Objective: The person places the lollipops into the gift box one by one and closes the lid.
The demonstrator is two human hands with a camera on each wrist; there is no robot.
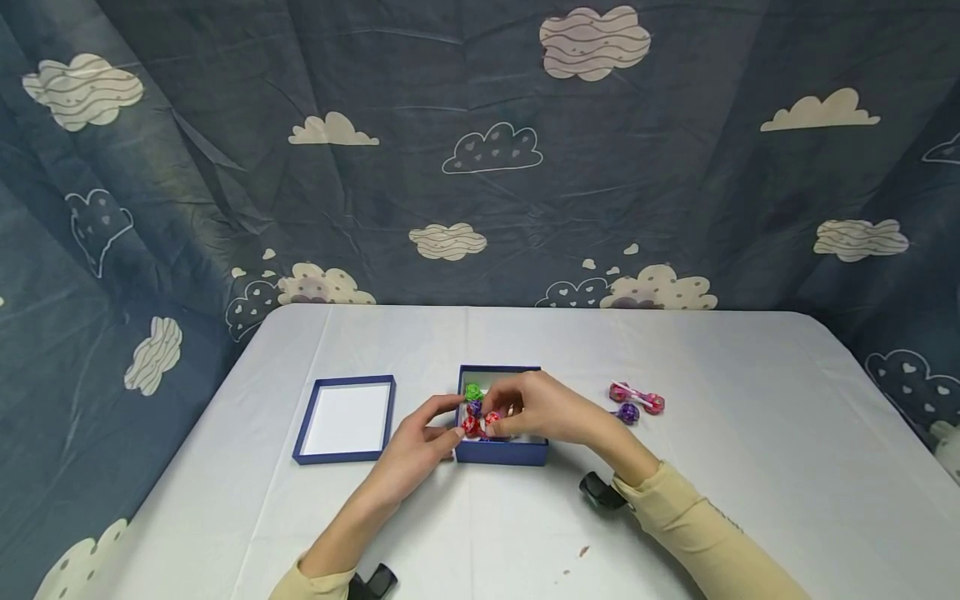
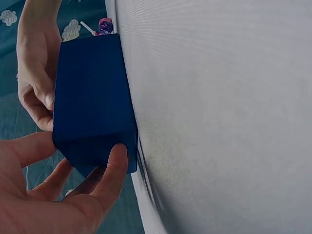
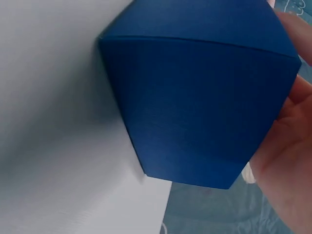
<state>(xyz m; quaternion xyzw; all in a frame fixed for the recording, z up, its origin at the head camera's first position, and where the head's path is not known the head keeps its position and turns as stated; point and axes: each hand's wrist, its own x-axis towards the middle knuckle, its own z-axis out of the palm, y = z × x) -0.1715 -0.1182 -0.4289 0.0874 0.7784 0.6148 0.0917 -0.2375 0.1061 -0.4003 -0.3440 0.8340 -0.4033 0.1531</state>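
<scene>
An open blue box (image 1: 501, 452) with a pale inside stands on the table, with lollipops in bright wrappers along its left part. Among them are a green lollipop (image 1: 473, 392) and a red lollipop (image 1: 470, 427). My right hand (image 1: 534, 406) reaches over the right wall into the box, and its thumb and forefinger pinch another red-wrapped lollipop (image 1: 492, 417). Spread fingers of my left hand (image 1: 422, 442) rest against the box's left side, the thumb at the rim. In the left wrist view the fingertips (image 2: 118, 152) touch that side wall.
Left of the box lies its blue-edged lid (image 1: 345, 419), white inside facing up. On the right are pink lollipops (image 1: 637, 398) and a purple lollipop (image 1: 627, 413). Small brown scraps (image 1: 583, 551) lie near the front. A cloud-patterned curtain (image 1: 480, 200) hangs behind the table.
</scene>
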